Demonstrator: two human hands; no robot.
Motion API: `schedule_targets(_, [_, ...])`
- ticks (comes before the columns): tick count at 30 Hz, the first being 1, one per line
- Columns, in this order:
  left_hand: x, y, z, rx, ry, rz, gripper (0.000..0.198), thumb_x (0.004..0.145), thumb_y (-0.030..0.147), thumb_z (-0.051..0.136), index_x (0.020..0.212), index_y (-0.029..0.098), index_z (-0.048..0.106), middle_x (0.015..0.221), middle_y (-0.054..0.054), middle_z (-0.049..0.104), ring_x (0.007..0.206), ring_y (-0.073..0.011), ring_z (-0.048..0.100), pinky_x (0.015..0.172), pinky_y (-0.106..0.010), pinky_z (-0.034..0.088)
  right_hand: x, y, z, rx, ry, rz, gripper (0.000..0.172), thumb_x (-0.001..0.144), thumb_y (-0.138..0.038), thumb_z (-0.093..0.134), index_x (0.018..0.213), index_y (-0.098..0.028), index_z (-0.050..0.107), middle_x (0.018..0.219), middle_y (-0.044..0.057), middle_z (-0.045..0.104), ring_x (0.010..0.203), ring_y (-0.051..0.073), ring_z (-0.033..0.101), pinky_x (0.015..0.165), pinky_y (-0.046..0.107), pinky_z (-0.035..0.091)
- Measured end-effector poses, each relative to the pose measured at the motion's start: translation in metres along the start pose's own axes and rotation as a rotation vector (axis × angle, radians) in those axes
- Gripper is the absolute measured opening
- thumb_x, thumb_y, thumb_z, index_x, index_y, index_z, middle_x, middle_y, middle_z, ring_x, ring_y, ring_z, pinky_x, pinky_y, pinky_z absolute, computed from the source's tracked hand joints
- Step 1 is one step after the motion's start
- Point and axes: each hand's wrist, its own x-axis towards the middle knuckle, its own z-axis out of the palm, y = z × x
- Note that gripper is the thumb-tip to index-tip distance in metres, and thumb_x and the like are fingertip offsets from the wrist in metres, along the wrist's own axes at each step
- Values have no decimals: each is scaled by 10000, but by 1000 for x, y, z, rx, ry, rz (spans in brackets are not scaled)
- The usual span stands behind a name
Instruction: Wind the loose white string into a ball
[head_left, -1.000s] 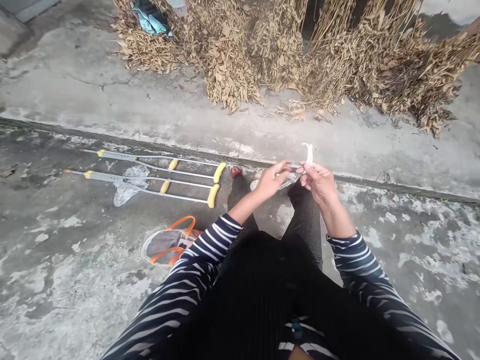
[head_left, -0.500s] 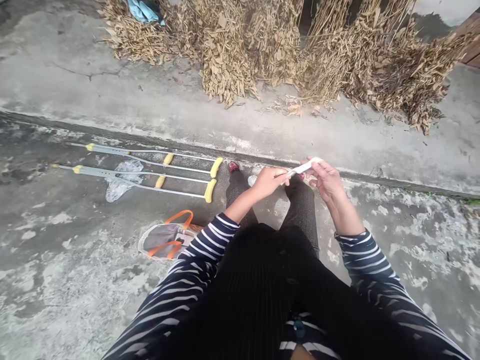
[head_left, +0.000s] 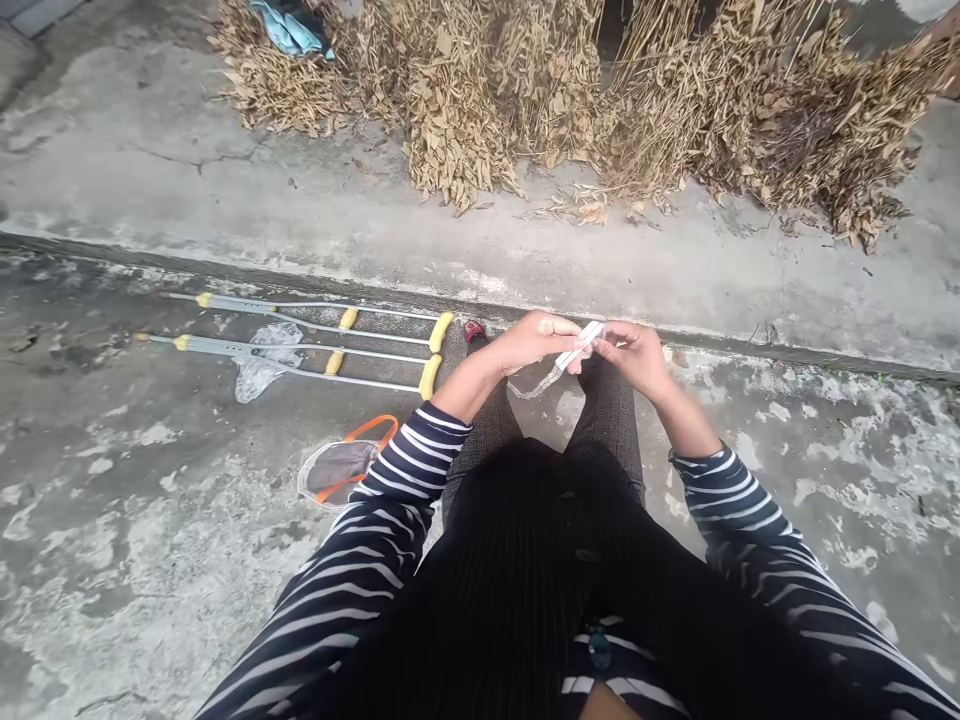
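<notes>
Both hands meet in front of my legs around a slim white strip. My left hand is closed on its left side, with thumb and fingers pinching it. My right hand pinches the strip's upper right end. The strip is tilted, its upper end to the right. From its lower end trails a thin, clear, crinkled piece that looks like plastic; I cannot make out exactly what the strip is.
Two crutches with yellow pads lie left of my feet, over a clear plastic bag. Nearer stands a bag with orange handles, partly behind my left sleeve. A low concrete step carries dried plants and a blue cloth.
My right hand has come left and in toward my left hand. The white strip is tilted more steeply, and the clear piece now hangs from its lower end. The view has shifted slightly.
</notes>
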Motion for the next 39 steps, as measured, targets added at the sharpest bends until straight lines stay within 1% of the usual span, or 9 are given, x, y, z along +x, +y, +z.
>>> schedule_targets(2, [-4,0,-5,-6,-1,-24,416,806,494,842,898,97,760,684,-64,746,629,-143,680,651,-252,482,2,1,-1,169,-41,76,432,779,-562,845,854,-146,756,798,62,729,595,92,499,560,231,408])
schedule_targets(6, [-7,2,-19,-4,-3,-29,391,829,483,818,869,101,747,625,-51,712,617,-156,689,652,-262,493,0,-3,-16,414,-220,265,435,643,-406,981,846,-135,708,750,15,699,488,21,387,452,171,240])
schedule_targets(11, [-5,7,-30,-11,-34,-47,320,861,421,773,791,111,728,578,-42,669,597,-159,680,662,-279,504,-7,-3,-32,613,-459,358,382,769,-407,918,882,-96,725,810,54,721,443,3,402,405,174,154])
schedule_targets(19, [2,-15,-41,-124,-46,1,361,854,446,790,748,110,711,605,-58,677,708,-184,718,840,-324,536,-17,2,-21,741,-461,340,416,737,-416,917,945,-134,692,596,-51,600,380,-3,303,398,174,154])
schedule_targets(23, [12,-34,-40,-136,-31,-33,402,813,497,824,769,108,729,657,-73,716,799,-215,745,905,-351,529,-18,-6,-7,778,-489,374,404,706,-405,942,908,-137,717,669,-10,690,364,4,362,383,175,164])
schedule_targets(28, [12,-50,-20,-41,189,24,432,765,411,868,1085,131,793,1161,-128,801,1155,-233,715,1102,-379,474,-16,-18,-5,672,-316,300,336,768,-384,909,960,-156,754,901,61,799,372,27,489,362,177,207])
schedule_targets(33, [10,-63,8,-64,189,117,713,705,327,923,1371,201,701,1482,-149,665,1415,-286,600,1216,-415,409,-13,-26,-5,549,-249,263,578,754,-433,915,1254,-189,757,979,99,819,362,38,504,353,177,230])
schedule_targets(36, [20,-71,17,-51,287,154,713,702,419,928,1334,159,724,1451,-171,682,1394,-309,616,1200,-404,423,-13,-29,-2,495,-266,239,669,763,-441,910,1354,-193,718,979,103,821,378,59,548,357,179,251])
schedule_targets(39, [28,-78,18,-6,314,163,600,775,570,843,1165,118,791,1219,-151,787,1200,-285,708,1088,-377,488,-14,-33,-2,443,-246,208,686,784,-445,896,1395,-204,698,984,99,823,390,69,568,366,185,283])
